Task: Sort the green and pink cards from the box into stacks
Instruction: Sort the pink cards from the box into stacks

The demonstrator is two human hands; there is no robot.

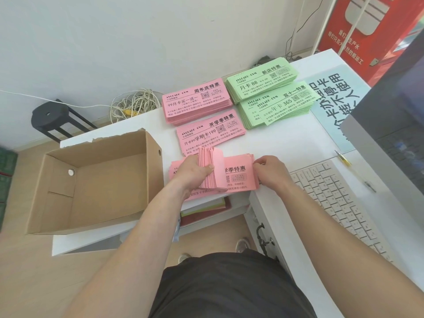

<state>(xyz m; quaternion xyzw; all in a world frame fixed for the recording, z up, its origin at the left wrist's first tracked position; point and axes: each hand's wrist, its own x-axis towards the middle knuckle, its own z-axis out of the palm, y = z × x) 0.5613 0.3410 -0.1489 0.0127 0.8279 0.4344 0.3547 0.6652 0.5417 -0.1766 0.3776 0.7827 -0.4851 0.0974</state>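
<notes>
My left hand [195,174] grips a thick bundle of pink cards [212,169], held on edge above a flat pink stack [239,177] at the desk's front edge. My right hand [269,172] pinches the right end of that flat stack. Behind them lie two more pink stacks [197,101] [210,131]. Two green stacks [261,79] [277,106] sit further right. The brown cardboard box [57,196] stands open at the left; I see no cards inside it.
A white keyboard [339,203] lies to the right, with a monitor [394,129] above it and a pen [343,158] between. A blue printed sheet [337,102] lies beside the green stacks. Tangled cables [134,105] and a black stool [51,115] sit behind the desk.
</notes>
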